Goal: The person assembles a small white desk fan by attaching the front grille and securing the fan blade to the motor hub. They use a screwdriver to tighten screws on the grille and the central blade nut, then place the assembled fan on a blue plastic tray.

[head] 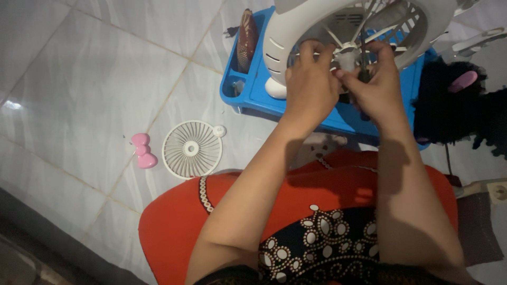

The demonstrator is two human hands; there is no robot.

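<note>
A small white fan (296, 26) with its front grille off stands on a blue plastic tray (259, 89). Both my hands are raised to its open face. My left hand (310, 84) grips the fan at its hub, fingers curled. My right hand (376, 89) is closed on a dark thin tool (363, 74), likely a screwdriver, pointed into the fan's middle. The fan's blades are not clearly visible behind my hands. The detached round white grille (191, 149) lies flat on the tiled floor to the left.
A pink bow-shaped piece (143, 150) lies on the floor beside the grille. A brown object (246, 39) rests in the tray's left end. A black fluffy thing with a pink part (459, 100) sits right of the tray. My red-clad lap (327, 211) fills the foreground.
</note>
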